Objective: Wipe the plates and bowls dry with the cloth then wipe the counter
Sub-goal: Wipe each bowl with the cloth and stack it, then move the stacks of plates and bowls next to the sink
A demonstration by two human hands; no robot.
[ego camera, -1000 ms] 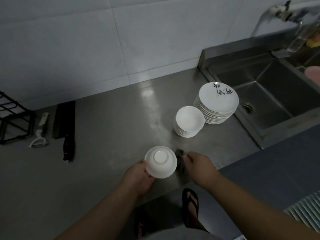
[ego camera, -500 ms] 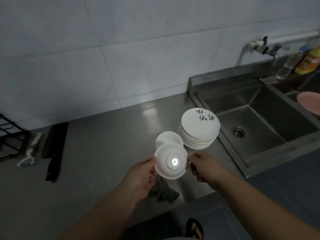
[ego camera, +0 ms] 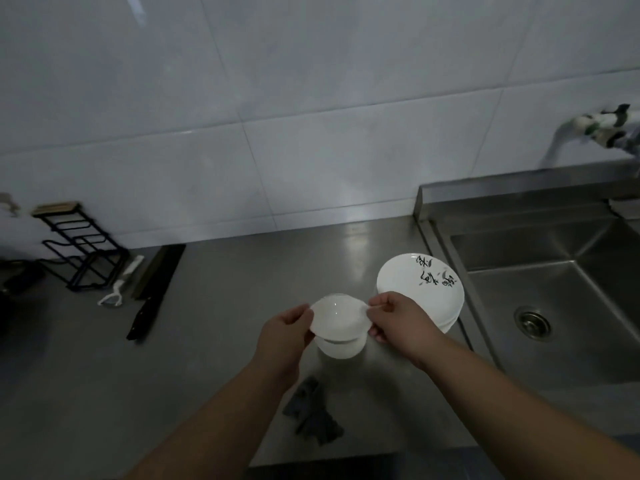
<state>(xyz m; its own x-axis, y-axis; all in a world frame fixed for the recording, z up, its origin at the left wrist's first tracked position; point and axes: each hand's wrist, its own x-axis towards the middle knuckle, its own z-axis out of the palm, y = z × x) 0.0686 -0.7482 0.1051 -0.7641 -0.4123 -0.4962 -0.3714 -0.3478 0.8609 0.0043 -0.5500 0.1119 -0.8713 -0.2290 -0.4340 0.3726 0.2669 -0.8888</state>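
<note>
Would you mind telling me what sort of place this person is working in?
Most likely a kitchen: a stainless steel counter runs into a steel sink with a drain, backed by a white tiled wall, with a stack of white plates beside the sink.

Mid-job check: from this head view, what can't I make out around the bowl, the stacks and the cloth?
- Bowl stack, head view: the held bowl covers it, so no count.
- Stack of plates: right hand hides its near-left edge; lower plates too thin to count.
- Bowl wetness: light too dim to tell.
- Tap: spout cut off by the right edge.
- Cloth: dark and crumpled; left hand doesn't touch it.
</note>
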